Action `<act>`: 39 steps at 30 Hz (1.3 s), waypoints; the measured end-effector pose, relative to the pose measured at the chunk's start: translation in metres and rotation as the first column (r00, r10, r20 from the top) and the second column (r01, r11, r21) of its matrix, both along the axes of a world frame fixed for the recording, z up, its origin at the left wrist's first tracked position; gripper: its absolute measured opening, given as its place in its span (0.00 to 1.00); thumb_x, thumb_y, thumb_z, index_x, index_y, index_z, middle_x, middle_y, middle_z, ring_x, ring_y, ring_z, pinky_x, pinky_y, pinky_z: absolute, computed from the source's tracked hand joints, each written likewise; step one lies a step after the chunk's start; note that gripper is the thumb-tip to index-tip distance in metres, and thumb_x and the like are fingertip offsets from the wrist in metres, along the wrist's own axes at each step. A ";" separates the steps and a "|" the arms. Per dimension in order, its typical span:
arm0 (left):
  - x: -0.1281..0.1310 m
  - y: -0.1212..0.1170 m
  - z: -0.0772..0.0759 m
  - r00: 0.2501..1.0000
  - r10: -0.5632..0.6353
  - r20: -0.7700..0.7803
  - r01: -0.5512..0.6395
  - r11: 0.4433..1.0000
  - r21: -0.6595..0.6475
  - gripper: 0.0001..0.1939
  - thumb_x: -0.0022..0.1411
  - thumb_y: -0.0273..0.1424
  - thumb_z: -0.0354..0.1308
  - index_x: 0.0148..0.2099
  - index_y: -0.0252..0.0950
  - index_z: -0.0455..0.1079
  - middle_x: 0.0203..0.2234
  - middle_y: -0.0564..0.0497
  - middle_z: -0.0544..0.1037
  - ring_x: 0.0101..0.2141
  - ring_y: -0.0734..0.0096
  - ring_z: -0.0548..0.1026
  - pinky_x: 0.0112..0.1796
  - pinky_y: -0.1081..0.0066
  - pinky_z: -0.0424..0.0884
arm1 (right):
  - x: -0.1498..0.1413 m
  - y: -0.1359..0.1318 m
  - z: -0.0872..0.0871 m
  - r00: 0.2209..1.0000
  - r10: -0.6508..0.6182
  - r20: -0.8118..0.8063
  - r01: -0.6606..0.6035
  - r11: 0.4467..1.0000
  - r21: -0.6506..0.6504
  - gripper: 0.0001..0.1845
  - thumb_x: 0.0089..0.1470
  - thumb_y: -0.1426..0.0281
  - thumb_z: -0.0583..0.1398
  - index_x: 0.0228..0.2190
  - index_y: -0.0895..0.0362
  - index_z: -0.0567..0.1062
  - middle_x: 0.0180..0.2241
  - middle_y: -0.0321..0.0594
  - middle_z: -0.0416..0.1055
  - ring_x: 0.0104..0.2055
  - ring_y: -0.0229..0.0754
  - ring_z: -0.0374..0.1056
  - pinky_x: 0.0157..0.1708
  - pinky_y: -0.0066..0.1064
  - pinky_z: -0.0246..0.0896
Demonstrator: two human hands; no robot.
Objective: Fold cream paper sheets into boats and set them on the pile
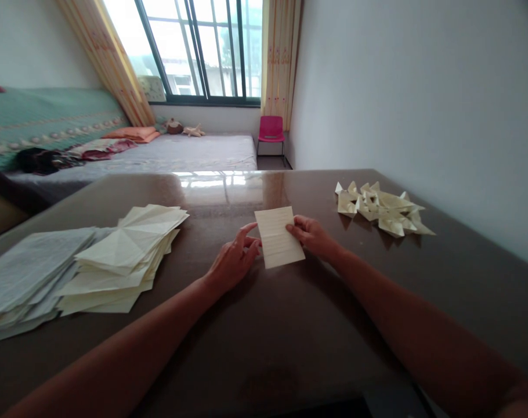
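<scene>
A cream folded sheet of paper (279, 239) is held up above the brown table, tilted a little, with faint lines and a crease across it. My right hand (311, 234) pinches its right edge, thumb on the front and fingers behind. At the left edge is my left hand (239, 255), its index finger stretched toward the paper and the other fingers apart. Whether those fingertips touch the sheet I cannot tell.
Creased cream sheets (127, 247) lie stacked on the left of the glossy table (229, 348), beside a pile of greyish printed paper (29, 273). Several folded paper pieces (379, 208) sit at the right. Beyond are a bed (207, 152) and a pink chair (271, 129).
</scene>
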State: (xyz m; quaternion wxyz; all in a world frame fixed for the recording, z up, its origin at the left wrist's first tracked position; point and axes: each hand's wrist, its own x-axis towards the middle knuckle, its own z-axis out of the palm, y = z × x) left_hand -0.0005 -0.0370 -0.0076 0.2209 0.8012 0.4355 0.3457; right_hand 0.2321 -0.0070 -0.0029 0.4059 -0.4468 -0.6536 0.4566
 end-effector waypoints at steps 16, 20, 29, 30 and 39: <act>-0.004 0.000 -0.002 0.867 -0.040 -0.497 0.241 0.906 0.348 0.13 0.67 0.36 0.48 0.43 0.44 0.74 0.38 0.53 0.77 0.39 0.70 0.72 0.35 0.73 0.69 | 0.000 -0.011 0.009 0.851 -0.048 0.522 -0.215 0.876 0.432 0.24 0.47 0.59 0.65 0.44 0.56 0.71 0.43 0.44 0.72 0.40 0.42 0.67 0.40 0.32 0.63; -0.004 0.001 0.000 0.869 -0.062 -0.490 0.241 0.919 0.311 0.14 0.67 0.36 0.48 0.44 0.43 0.75 0.38 0.53 0.78 0.38 0.70 0.72 0.37 0.71 0.69 | -0.007 -0.026 0.018 0.708 0.127 0.694 -0.508 0.774 0.377 0.22 0.44 0.57 0.67 0.39 0.55 0.73 0.39 0.42 0.71 0.43 0.44 0.65 0.42 0.33 0.60; -0.012 -0.004 0.008 0.834 -0.135 -0.535 0.296 0.928 0.228 0.14 0.62 0.26 0.47 0.44 0.39 0.74 0.44 0.53 0.77 0.43 0.67 0.73 0.42 0.69 0.71 | -0.004 -0.023 0.014 0.705 0.192 0.683 -0.496 0.822 0.281 0.08 0.54 0.65 0.60 0.33 0.54 0.77 0.33 0.37 0.72 0.33 0.35 0.64 0.34 0.25 0.54; -0.012 -0.004 0.007 0.835 -0.137 -0.532 0.295 0.929 0.224 0.15 0.61 0.25 0.47 0.44 0.39 0.74 0.44 0.53 0.78 0.43 0.67 0.73 0.42 0.69 0.71 | -0.005 -0.023 0.014 0.714 0.183 0.676 -0.474 0.836 0.274 0.10 0.55 0.63 0.59 0.32 0.56 0.77 0.31 0.37 0.72 0.30 0.34 0.63 0.32 0.25 0.53; -0.012 -0.005 0.014 0.830 -0.079 -0.552 0.238 0.945 0.223 0.16 0.60 0.25 0.48 0.42 0.41 0.76 0.41 0.53 0.79 0.44 0.66 0.73 0.40 0.68 0.73 | -0.012 -0.021 0.005 0.736 -0.021 0.676 -0.160 0.966 0.205 0.14 0.55 0.61 0.57 0.26 0.58 0.74 0.23 0.34 0.69 0.25 0.33 0.59 0.25 0.25 0.46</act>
